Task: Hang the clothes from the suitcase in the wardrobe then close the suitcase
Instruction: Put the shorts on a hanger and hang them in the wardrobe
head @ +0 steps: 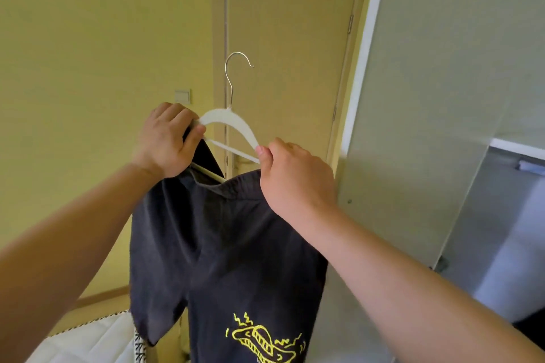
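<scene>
Both hands held a dark T-shirt (221,244) and white hanger (233,122) up in front of a closed beige door (289,38), just left of the wardrobe (427,97).

The wardrobe's grey panel filled the right side, with part of the interior visible at the far right edge. The T-shirt hung in mid-air from the hands, collar up, yellow print (262,342) low on the fabric, one sleeve hanging at lower left above a white quilted surface (88,339). Left hand (165,141): fingers curled tight round the hanger's left end, dark fabric bunched under the palm. Right hand (295,180): closed, thumb and fingers pinching the hanger's right tip together with the collar edge. The hanger was tilted, left end higher, with its lower edge at the neck opening. Can't tell how far in it sat. Its metal hook (236,68) pointed up, touching nothing. A light switch (182,96) sat on the wall above the left hand.
</scene>
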Motion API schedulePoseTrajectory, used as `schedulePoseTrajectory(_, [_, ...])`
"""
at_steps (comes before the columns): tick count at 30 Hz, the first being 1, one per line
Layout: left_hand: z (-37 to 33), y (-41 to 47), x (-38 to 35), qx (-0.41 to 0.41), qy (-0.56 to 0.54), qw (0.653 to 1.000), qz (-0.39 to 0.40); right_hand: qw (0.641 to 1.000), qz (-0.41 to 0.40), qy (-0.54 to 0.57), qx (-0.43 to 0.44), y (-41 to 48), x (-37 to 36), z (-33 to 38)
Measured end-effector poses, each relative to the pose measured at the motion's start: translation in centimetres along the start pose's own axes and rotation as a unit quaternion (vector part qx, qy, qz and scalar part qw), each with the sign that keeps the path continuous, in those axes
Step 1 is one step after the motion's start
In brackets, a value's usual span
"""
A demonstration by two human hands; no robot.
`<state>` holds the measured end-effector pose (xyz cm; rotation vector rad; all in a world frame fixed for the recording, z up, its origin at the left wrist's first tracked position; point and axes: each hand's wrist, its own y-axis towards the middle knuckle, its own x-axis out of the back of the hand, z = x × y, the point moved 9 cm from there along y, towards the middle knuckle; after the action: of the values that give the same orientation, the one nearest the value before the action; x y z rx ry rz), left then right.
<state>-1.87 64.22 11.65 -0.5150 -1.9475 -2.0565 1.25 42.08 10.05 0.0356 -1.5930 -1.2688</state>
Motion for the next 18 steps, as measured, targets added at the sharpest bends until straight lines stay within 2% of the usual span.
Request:
schedulePoseTrajectory(3, [-5.7,0.4,1.2,-0.041,-0.006,0.999,0.028,0.999,-0.042,-0.010,-0.013,-3.3,4.1,-3.2])
schedulePoseTrajectory(5, [-10.0,0.8,1.4,-0.068,-0.027,0.994,0.079,0.996,-0.077,-0.028,-0.021,-5.5,6.2,-6.3])
schedulePoseTrajectory(7, [-14.0,1.1,0.9,-0.067,-0.062,0.982,0.163,0.993,-0.109,-0.049,-0.018,-7.5,7.6,-9.5])
schedulePoseTrajectory(10, [-20.9,1.0,-1.1,-0.047,-0.106,0.946,0.302,0.987,-0.123,-0.099,-0.031,-11.2,9.8,-15.5])
schedulePoseTrajectory(14, [-30.0,-0.1,-4.3,-0.026,-0.199,0.881,0.429,0.989,-0.002,-0.117,-0.092,-15.4,10.2,-23.7])
schedulePoseTrajectory(18, [-37.5,-2.4,-10.1,0.056,-0.299,0.801,0.516,0.969,0.079,-0.120,-0.203,-18.9,11.1,-30.8])
